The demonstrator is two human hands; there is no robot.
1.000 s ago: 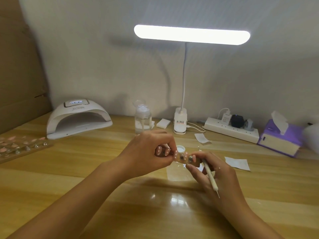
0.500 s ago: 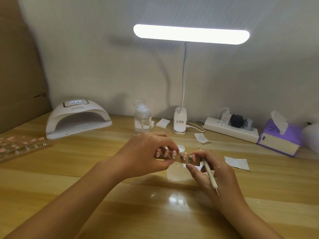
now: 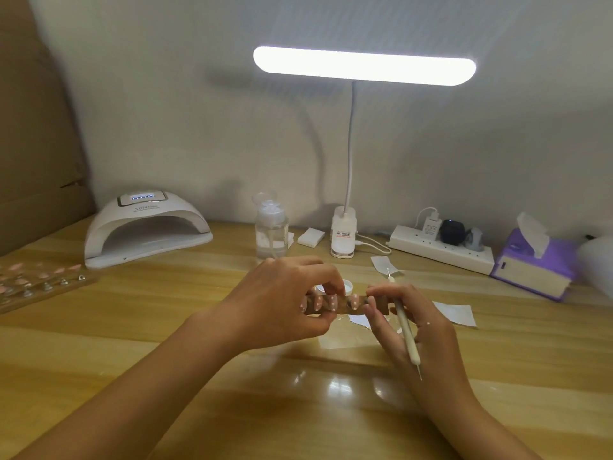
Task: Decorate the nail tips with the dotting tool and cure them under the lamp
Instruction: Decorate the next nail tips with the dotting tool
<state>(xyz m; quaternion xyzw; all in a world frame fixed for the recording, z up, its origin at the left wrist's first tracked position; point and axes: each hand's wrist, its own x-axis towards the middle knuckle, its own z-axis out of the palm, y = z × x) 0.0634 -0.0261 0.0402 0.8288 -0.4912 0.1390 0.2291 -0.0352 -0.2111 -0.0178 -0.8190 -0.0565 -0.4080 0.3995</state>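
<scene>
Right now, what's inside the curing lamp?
Through the opening of the curing lamp, only its bare white floor shows, with nothing lying on it. The deeper back, under the hood, is hidden from this view.

Both hands (image 3: 285,303) (image 3: 421,323) hold a strip of nail tips (image 3: 335,302); right grips the dotting tool (image 3: 405,323).

1. Nail tips (image 3: 326,302): a row of pale pink tips with white dots, on a brown holder strip (image 3: 381,307) held level at frame centre, its ends pinched by the left hand (image 3: 282,303) and right hand (image 3: 421,327).
2. Dotting tool (image 3: 405,327): a slim cream stick with metal points, slanting steeply through the right hand.
3. Curing lamp (image 3: 146,227): a white arched dome with its display lit, standing on the surface (image 3: 116,327) at middle left.
</scene>
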